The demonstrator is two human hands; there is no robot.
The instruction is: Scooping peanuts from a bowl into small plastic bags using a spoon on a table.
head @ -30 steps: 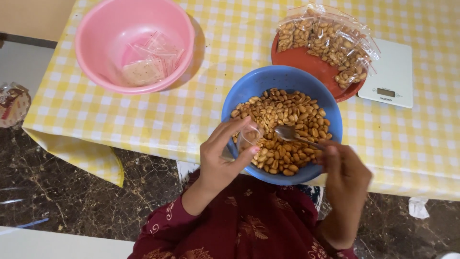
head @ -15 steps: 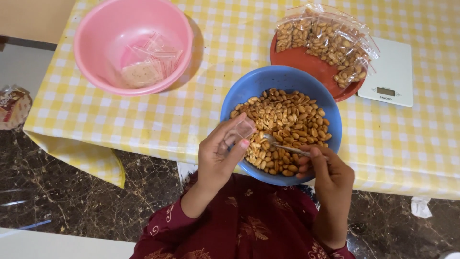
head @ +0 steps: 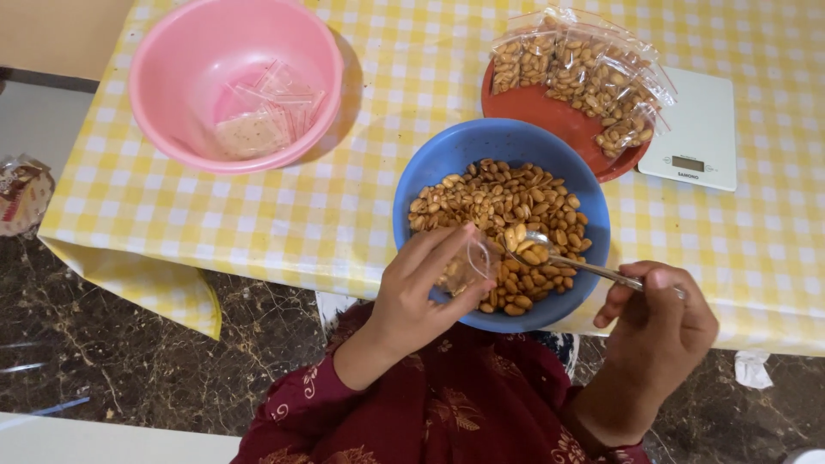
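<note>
A blue bowl point(head: 447, 163) full of peanuts point(head: 507, 206) stands at the near edge of the table. My left hand point(head: 421, 296) holds a small clear plastic bag point(head: 468, 266) open over the bowl's near rim. My right hand point(head: 657, 326) grips the handle of a metal spoon point(head: 576, 265). The spoon's bowl carries a few peanuts and sits right at the bag's mouth.
A pink bowl point(head: 172, 77) with several empty clear bags stands at the far left. A red plate point(head: 541, 107) piled with filled peanut bags point(head: 584, 73) sits behind the blue bowl, next to a white kitchen scale point(head: 696, 129). The yellow checked tablecloth point(head: 378, 86) covers the table.
My right hand has lifted the spoon out of the peanuts and brought it to the mouth of the bag. My left hand has tilted the bag toward it.
</note>
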